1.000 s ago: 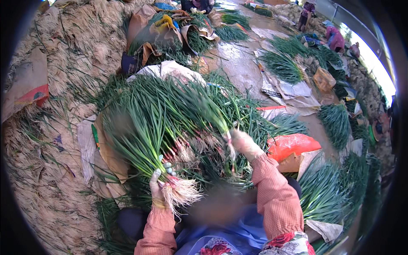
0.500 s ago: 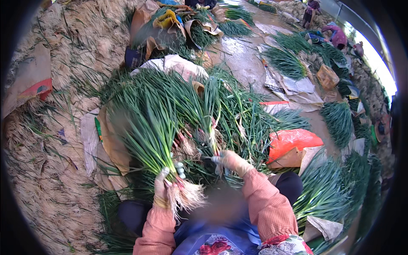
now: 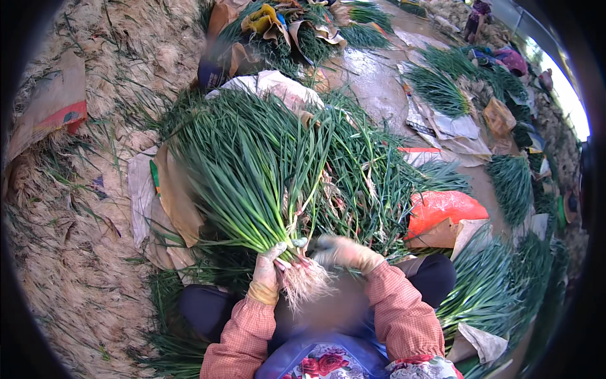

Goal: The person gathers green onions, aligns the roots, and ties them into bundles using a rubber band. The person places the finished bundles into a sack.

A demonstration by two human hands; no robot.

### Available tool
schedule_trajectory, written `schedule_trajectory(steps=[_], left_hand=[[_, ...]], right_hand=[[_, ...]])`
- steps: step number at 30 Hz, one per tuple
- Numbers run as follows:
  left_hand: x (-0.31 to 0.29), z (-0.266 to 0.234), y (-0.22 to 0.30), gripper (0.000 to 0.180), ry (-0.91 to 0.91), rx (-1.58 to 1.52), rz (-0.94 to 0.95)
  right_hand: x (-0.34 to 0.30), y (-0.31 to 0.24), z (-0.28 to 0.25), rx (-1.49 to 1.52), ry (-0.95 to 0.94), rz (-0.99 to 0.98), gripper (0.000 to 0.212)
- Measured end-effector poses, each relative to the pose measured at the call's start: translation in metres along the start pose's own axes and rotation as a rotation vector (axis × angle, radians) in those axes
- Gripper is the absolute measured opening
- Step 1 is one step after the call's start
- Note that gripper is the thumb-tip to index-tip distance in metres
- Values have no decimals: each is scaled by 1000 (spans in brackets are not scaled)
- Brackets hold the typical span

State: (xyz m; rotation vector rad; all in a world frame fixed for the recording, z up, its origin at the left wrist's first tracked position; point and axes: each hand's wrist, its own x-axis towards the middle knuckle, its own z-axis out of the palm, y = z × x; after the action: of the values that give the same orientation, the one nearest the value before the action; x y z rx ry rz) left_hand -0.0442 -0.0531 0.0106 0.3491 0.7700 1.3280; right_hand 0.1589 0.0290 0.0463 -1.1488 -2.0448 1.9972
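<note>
My left hand point(image 3: 270, 268), in a pale glove, is wrapped round a bunch of green onions point(image 3: 262, 218) just above the bulbs. White stringy roots point(image 3: 303, 281) hang below the grip, and the long leaves fan out up and to the left. Close on the right side of this bunch is my right hand point(image 3: 344, 252), also gloved; motion smears its fingers, so I cannot tell whether they hold anything. Beyond both hands lies a loose heap of green onions point(image 3: 379, 167), some showing reddish-white bulbs.
Root trimmings point(image 3: 69, 252) cover the ground at left, beside brown paper sacking point(image 3: 180, 199). An orange-red plastic bag point(image 3: 445, 211) lies at right, above more green onions point(image 3: 489, 287). Another person point(image 3: 478, 22) is far off at upper right, near further bundles point(image 3: 435, 91).
My right hand has come left from the heap to the bunch, and the onions it held now lie against that bunch. My left hand has shifted right and slightly up.
</note>
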Motion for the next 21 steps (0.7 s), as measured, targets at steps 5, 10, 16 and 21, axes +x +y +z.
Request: schedule_trajectory(steps=[5,10,16,21], left_hand=[[-10,-11,0,45,25,-48,-8],[-12,-15,6,41,34,-108,56],[-6,-32,-1,39,-82,-287,-35],[-14,-22,-6,38,8,-200,-63]], right_hand=[[56,-9,19,643,443,126,60],[72,-30,40,1267,323,-134,12],[63,-7,50,1585,342,-239,20],[66,-30,9,1353,519,-274,24]])
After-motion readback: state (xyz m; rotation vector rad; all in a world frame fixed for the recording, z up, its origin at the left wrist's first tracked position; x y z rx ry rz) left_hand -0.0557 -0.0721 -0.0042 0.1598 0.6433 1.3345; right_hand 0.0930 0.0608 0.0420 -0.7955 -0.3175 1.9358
